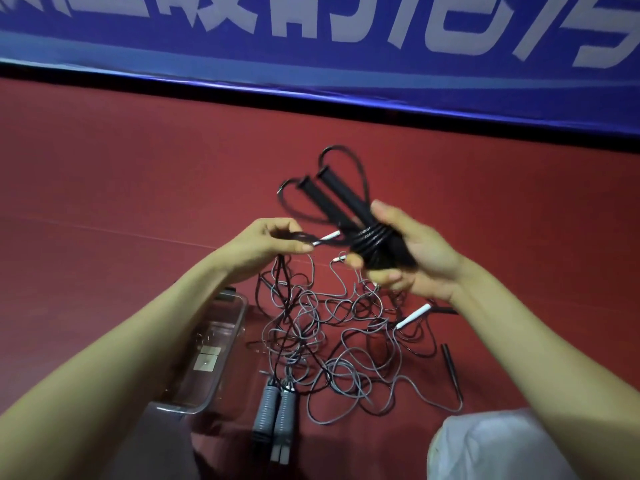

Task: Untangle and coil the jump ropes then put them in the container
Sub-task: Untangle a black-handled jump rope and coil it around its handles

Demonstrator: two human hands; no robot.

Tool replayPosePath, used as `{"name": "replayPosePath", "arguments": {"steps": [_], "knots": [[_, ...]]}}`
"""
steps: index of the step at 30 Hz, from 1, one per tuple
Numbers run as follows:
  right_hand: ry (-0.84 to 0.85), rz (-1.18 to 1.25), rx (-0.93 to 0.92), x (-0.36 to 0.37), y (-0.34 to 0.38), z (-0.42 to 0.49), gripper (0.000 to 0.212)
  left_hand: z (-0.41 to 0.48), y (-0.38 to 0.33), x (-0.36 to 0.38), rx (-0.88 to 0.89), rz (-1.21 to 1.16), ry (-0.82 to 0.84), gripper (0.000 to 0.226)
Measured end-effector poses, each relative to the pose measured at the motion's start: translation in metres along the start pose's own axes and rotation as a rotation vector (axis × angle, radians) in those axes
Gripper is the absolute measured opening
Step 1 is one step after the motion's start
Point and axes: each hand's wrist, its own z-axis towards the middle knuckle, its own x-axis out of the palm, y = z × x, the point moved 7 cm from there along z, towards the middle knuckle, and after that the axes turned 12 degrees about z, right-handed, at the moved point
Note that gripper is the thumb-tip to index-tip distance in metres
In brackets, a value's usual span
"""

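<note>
Gripping the coiled black jump rope (370, 241), the right hand (420, 259) leaves the handles (320, 197) slanting up and away from its fingers; the left hand (268, 241) pinches a black cord (281, 271), the container (240, 317) lying below, nearer that hand.

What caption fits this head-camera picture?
Right hand grips the wrapped black jump rope while the left hand pinches a cord.

Dim, even indoor light with soft shadows; motion blur smears the black handles (322, 199); wide-angle bending at edges
</note>
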Motion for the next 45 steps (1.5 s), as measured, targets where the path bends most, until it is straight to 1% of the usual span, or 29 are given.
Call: {"name": "replayPosePath", "arguments": {"steps": [1, 2, 3, 4, 7, 9, 11, 12, 13, 17, 19, 20, 21, 22, 24, 25, 27, 29, 32, 34, 37, 39, 42, 44, 45], "knots": [[-0.007, 0.041, -0.056, -0.005, 0.008, 0.0, 0.042, 0.0, -0.004, 0.003, -0.005, -0.061, 0.017, 0.029], [-0.02, 0.067, -0.091, -0.01, 0.014, 0.0, 0.044, -0.001, -0.01, 0.008, -0.003, -0.082, 0.041, 0.041], [-0.044, 0.094, -0.106, -0.018, 0.017, 0.0, 0.046, -0.002, -0.012, 0.009, 0.01, -0.111, 0.057, 0.049], [-0.08, 0.088, -0.109, -0.02, 0.019, -0.001, 0.047, 0.0, -0.008, 0.009, 0.0, -0.161, 0.049, 0.05], [-0.055, 0.095, -0.114, -0.021, 0.018, 0.0, 0.049, 0.002, 0.003, 0.007, -0.048, -0.213, 0.036, 0.048], [-0.042, 0.085, -0.107, -0.02, 0.021, -0.001, 0.051, -0.002, -0.002, 0.01, -0.048, -0.144, 0.083, 0.042], [-0.028, 0.054, -0.083, -0.019, 0.021, -0.003, 0.049, -0.003, -0.004, 0.011, -0.052, 0.003, 0.105, 0.024], [-0.009, 0.038, -0.061, -0.016, 0.019, -0.003, 0.048, -0.005, -0.009, 0.011, -0.056, 0.073, 0.091, 0.015], [0.01, 0.027, -0.039, -0.013, 0.016, -0.002, 0.048, -0.005, -0.014, 0.01, -0.028, 0.134, 0.067, 0.012], [0.026, -0.011, 0.049, -0.007, 0.003, 0.001, 0.051, -0.003, -0.019, -0.009, 0.043, 0.239, -0.107, 0.002], [0.024, -0.063, 0.123, 0.001, -0.007, 0.001, 0.042, 0.0, -0.005, -0.017, 0.012, 0.295, -0.123, 0.013], [0.006, -0.126, 0.165, 0.005, -0.014, 0.001, 0.039, -0.001, 0.0, -0.019, -0.03, 0.296, -0.121, 0.017], [-0.033, -0.24, 0.208, 0.006, -0.022, 0.002, 0.039, -0.001, 0.002, -0.019, -0.057, 0.298, -0.098, 0.018], [-0.095, -0.39, 0.25, 0.004, -0.029, 0.003, 0.049, -0.005, -0.006, -0.015, -0.058, 0.305, -0.063, 0.016], [-0.215, -0.679, 0.326, -0.006, -0.04, 0.006, 0.082, -0.006, -0.03, -0.006, 0.009, 0.332, -0.057, 0.01], [-0.263, -0.799, 0.346, -0.01, -0.044, 0.008, 0.093, -0.007, -0.041, -0.003, 0.027, 0.35, -0.069, 0.009], [-0.38, -1.073, 0.359, -0.023, -0.044, 0.009, 0.103, -0.01, -0.056, 0.007, 0.057, 0.405, -0.051, 0.007], [-0.491, -1.31, 0.292, -0.031, -0.034, 0.01, 0.103, -0.013, -0.066, 0.014, 0.09, 0.483, -0.067, 0.007], [-0.645, -1.467, 0.085, -0.037, -0.007, 0.007, 0.092, -0.018, -0.076, 0.02, 0.146, 0.466, -0.121, 0.009], [-0.715, -1.536, -0.052, -0.037, 0.012, 0.002, 0.084, -0.019, -0.072, 0.03, 0.094, 0.315, -0.121, 0.012], [-0.818, -1.563, -0.192, -0.034, 0.03, -0.008, 0.069, -0.017, -0.062, 0.044, -0.038, 0.001, -0.094, 0.023], [-0.865, -1.605, -0.28, -0.032, 0.036, -0.013, 0.062, -0.015, -0.055, 0.054, -0.152, -0.169, -0.042, 0.027], [-0.898, -1.679, -0.358, -0.027, 0.039, -0.016, 0.06, -0.016, -0.048, 0.067, -0.315, -0.272, 0.055, 0.038], [-0.922, -1.694, -0.372, -0.025, 0.039, -0.016, 0.055, -0.019, -0.051, 0.066, -0.307, -0.318, 0.074, 0.028], [-0.932, -1.699, -0.379, -0.024, 0.038, -0.016, 0.052, -0.019, -0.052, 0.062, -0.284, -0.331, 0.046, 0.021]]}}
